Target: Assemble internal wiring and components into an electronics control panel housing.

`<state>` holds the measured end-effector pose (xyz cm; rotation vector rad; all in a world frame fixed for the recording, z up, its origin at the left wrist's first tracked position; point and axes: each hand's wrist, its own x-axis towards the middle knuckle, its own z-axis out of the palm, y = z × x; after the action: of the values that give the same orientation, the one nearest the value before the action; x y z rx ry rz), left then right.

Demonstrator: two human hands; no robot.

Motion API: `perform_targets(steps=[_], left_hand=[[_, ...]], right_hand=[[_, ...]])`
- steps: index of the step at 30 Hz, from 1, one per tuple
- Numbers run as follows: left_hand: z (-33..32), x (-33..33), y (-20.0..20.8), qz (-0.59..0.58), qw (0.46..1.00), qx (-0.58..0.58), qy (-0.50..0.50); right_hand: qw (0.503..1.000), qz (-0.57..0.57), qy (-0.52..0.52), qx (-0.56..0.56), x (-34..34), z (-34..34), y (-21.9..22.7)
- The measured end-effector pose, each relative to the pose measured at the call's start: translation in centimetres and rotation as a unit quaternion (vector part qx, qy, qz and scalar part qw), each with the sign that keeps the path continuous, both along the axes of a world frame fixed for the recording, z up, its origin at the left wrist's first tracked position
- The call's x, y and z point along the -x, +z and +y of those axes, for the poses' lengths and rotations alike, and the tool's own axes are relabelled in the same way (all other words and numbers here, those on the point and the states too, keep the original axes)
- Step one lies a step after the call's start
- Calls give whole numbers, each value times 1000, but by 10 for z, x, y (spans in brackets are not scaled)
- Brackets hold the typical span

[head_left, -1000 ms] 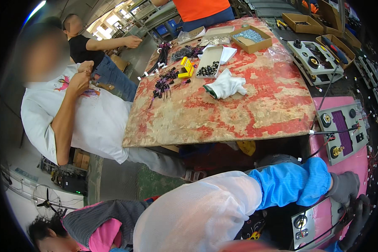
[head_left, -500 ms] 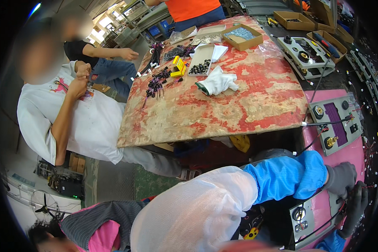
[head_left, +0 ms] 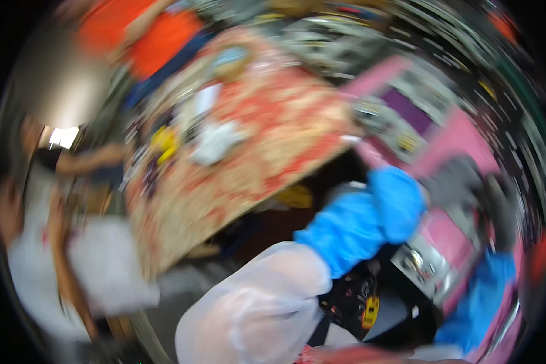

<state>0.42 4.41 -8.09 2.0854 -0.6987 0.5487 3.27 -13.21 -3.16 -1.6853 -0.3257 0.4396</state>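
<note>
Motion smears the head view. My left hand (head_left: 454, 182), in a grey glove below a blue sleeve, lies over the far end of a grey metal panel (head_left: 415, 273) with round fittings. Close beside it on the right is my right hand (head_left: 498, 209), also grey-gloved, its blue sleeve coming up from the lower edge. Both hands are at the panel's far end, but their fingers are too blurred to show whether they grip anything. Beyond them, a second grey panel (head_left: 382, 124) with a purple rectangle (head_left: 405, 110) and a brass-coloured fitting lies on the pink surface (head_left: 470, 142).
To the left stands a worn red-and-tan wooden table (head_left: 273, 145) with a white glove (head_left: 215, 142), a yellow object (head_left: 164, 144) and small dark parts. A person in white (head_left: 112, 255) sits at its left side; another in orange (head_left: 145, 39) stands beyond it. Blurred wiring lines the right.
The whole view has swung round and blurred, so the table and people sit further left and tilted. Both my hands appear higher in the picture, still close together at the near panel.
</note>
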Motion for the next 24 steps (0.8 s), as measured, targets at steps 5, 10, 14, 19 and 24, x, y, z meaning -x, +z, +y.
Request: perform_targets(steps=[5,10,14,19,24], left_hand=[[13,3,40,168,985,-18,-32],[6,13,40,188,978,-72,-59],[-7,29,41,195,972,-99,-83],[-12,38,47,236,964,-115,-39],[5,37,55,205,974,-92,-18]], right_hand=[[998,-10,47,-37,-4,18,20],[978,-198,59,2,-14,5,-5],[992,-101,63,-50,2,-10,-7],[977,-211,36,-14,-4,-1,-6],[969,-244,44,12,-10,16,-1]])
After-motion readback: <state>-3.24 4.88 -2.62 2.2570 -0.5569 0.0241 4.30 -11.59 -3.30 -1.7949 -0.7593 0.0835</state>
